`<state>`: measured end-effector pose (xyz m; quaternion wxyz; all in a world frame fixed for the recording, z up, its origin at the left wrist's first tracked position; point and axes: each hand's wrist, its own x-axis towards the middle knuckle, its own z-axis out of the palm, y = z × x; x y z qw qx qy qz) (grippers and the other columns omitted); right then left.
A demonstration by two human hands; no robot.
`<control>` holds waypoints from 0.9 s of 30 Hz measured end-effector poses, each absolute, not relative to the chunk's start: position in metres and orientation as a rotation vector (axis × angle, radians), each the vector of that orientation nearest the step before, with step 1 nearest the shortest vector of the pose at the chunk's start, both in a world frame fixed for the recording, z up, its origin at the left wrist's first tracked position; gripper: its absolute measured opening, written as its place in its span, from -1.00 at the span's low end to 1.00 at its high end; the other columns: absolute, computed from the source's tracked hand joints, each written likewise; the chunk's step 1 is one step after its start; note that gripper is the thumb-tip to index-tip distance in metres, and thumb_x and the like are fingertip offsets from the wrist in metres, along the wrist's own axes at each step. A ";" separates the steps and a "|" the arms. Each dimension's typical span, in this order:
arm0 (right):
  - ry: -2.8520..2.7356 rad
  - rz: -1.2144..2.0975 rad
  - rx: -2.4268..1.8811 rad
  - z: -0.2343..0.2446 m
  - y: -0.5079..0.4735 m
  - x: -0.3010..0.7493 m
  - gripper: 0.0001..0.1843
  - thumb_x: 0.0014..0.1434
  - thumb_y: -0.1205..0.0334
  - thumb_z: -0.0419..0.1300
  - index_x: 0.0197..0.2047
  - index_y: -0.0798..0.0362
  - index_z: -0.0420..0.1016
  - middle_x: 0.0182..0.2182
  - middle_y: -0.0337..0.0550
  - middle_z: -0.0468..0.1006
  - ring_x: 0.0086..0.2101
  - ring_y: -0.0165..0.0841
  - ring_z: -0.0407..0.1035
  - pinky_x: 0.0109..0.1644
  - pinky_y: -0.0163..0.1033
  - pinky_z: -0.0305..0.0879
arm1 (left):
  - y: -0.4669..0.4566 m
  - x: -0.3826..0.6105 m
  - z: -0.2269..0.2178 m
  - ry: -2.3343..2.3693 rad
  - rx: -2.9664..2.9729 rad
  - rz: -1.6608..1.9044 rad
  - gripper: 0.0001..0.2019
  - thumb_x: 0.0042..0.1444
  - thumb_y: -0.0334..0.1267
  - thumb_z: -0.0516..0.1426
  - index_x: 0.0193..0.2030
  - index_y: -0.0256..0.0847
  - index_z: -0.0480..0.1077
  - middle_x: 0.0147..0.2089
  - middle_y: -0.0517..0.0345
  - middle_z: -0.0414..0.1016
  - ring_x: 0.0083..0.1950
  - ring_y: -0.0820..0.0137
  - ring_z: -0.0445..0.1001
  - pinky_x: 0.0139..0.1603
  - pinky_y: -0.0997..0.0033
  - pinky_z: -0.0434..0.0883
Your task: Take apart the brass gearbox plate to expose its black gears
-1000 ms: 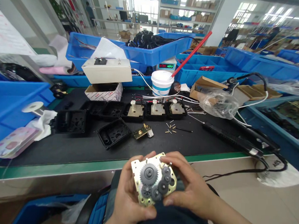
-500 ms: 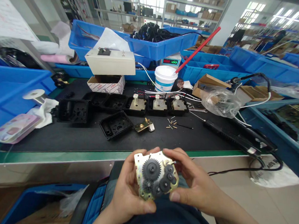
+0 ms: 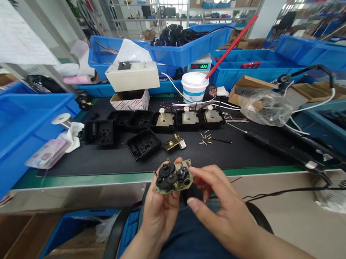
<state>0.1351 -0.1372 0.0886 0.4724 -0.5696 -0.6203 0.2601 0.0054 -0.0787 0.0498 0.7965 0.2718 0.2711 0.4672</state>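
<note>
My left hand (image 3: pixel 159 213) grips a brass plate carrying several black gears (image 3: pixel 173 176), held tilted nearly flat over my lap just in front of the bench edge. My right hand (image 3: pixel 219 203) is beside the plate on its right, fingers loosely curled, fingertips close to the plate's right edge and holding nothing I can see. On the black mat (image 3: pixel 248 154) beyond lie an open black housing (image 3: pixel 144 143), a small brass motor part (image 3: pixel 175 142) and several small pins (image 3: pixel 205 138).
A row of black housings (image 3: pixel 188 119), three with plates and white shafts, sits mid-mat. Behind are a white bucket with a red stick (image 3: pixel 194 87), a cream box (image 3: pixel 133 76) and blue bins (image 3: pixel 184 51). A black electric screwdriver (image 3: pixel 278 149) with cable lies right. A blue bin (image 3: pixel 16 126) stands left.
The gear plate has been tipped from facing me to nearly flat and raised toward the bench edge. My right hand has come off the plate and now hovers beside it. View shifted left.
</note>
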 end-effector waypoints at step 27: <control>-1.369 0.751 -1.398 0.091 -0.147 0.132 -0.53 0.21 0.25 0.08 0.18 -0.11 0.15 -0.11 -0.12 0.33 -0.17 -0.36 0.31 -0.24 -0.30 0.42 | -0.087 0.017 0.066 0.564 0.463 0.995 -0.57 -0.08 -0.02 0.26 -0.11 -0.26 0.47 -0.09 -0.01 0.54 0.07 0.19 0.43 0.20 0.21 0.29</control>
